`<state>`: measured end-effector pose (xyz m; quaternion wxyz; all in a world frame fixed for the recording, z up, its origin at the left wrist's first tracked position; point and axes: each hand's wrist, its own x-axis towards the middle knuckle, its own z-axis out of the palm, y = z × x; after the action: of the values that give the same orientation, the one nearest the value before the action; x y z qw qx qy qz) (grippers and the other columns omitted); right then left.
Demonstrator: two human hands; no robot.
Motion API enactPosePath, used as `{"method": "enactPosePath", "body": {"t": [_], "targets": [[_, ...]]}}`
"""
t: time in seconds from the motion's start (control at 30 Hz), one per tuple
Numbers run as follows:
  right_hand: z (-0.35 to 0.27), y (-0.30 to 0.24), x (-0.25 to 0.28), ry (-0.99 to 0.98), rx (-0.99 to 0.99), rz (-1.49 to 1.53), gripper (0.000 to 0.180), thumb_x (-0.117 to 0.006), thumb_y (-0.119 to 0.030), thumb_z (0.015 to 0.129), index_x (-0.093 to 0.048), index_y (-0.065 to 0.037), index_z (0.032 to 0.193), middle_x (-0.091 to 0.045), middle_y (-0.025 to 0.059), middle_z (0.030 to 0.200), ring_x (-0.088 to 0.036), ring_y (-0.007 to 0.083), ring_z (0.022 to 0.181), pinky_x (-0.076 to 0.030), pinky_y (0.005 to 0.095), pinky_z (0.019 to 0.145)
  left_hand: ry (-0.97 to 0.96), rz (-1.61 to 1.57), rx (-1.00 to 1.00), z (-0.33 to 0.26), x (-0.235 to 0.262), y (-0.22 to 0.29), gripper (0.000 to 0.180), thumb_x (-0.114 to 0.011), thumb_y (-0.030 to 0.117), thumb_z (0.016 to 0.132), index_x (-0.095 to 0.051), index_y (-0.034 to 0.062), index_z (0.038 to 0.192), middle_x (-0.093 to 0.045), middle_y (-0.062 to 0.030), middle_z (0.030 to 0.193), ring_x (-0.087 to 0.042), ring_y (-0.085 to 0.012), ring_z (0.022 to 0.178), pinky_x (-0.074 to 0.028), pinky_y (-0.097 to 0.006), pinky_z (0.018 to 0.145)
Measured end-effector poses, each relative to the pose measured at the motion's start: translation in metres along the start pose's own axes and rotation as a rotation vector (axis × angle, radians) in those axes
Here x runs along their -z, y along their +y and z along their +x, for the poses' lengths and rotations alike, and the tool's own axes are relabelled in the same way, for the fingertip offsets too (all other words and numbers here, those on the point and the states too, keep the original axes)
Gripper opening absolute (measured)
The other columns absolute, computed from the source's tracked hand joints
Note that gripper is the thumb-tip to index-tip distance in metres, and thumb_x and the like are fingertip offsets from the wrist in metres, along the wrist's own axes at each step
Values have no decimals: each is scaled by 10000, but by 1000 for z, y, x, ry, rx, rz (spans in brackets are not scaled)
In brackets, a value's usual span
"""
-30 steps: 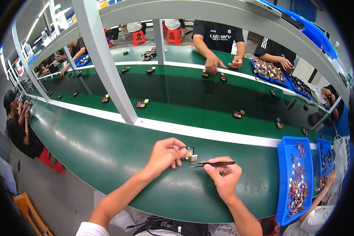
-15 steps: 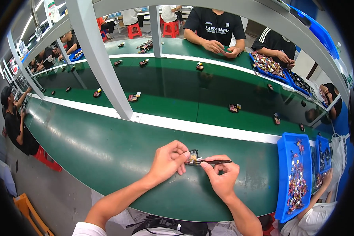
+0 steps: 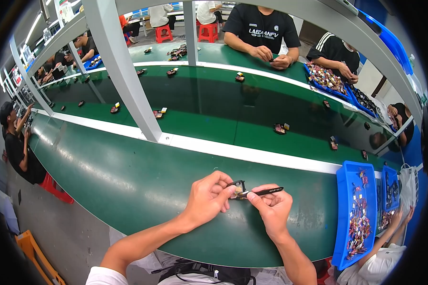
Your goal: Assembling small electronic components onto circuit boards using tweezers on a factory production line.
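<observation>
My left hand (image 3: 205,198) pinches a small black plastic housing (image 3: 243,184) with coloured parts inside, held just above the green tabletop. My fingers partly cover it. In my right hand (image 3: 275,213) is a pair of black tweezers (image 3: 271,191), gripped between thumb and fingers and pointing left. The tips of the tweezers reach the lower right part of the housing; whether they clasp a part there is too small to tell.
A long blue tray (image 3: 341,209) of small wired parts stands at my right, with a smaller blue bin (image 3: 391,187) beyond. Past a white rail (image 3: 218,149), a dark green conveyor belt (image 3: 199,114) carries scattered assemblies (image 3: 281,128). A grey post (image 3: 123,71) rises ahead. Co-workers sit around.
The assemblies on the belt have shifted slightly left. Both my hands stay together, with the tweezers and housing a little to the right and the housing turned slightly.
</observation>
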<state>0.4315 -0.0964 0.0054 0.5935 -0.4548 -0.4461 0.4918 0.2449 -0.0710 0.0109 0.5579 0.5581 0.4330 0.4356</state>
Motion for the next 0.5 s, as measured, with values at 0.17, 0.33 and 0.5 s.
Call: {"method": "enactPosePath", "body": {"t": [0.17,0.33,0.5], "targets": [[1,3,4,-48,13,3,108,-751,67,861,-690,58,949,-684,31,795,-480,-15,577,-337,163,483,46,-2,-23,0,-2,-2,121,-644,41,966,-599,-58,1021,-695,-103,812,-658,-113,585,-519,-248,475],[2,3,11,-89,40,-78,130,-763,65,846,-680,41,943,-684,42,787,-566,20,612,-387,164,510,-53,-67,122,6,6,-5,216,-625,62,990,-632,-105,1127,-705,-144,869,-705,-163,642,-551,-247,503],[1,0,10,-110,76,-102,121,-763,65,845,-685,34,932,-675,33,775,-513,-2,573,-353,168,492,-132,-81,162,7,10,-4,286,-623,102,1003,-629,-123,1179,-722,-174,934,-726,-181,681,-569,-252,518]]}}
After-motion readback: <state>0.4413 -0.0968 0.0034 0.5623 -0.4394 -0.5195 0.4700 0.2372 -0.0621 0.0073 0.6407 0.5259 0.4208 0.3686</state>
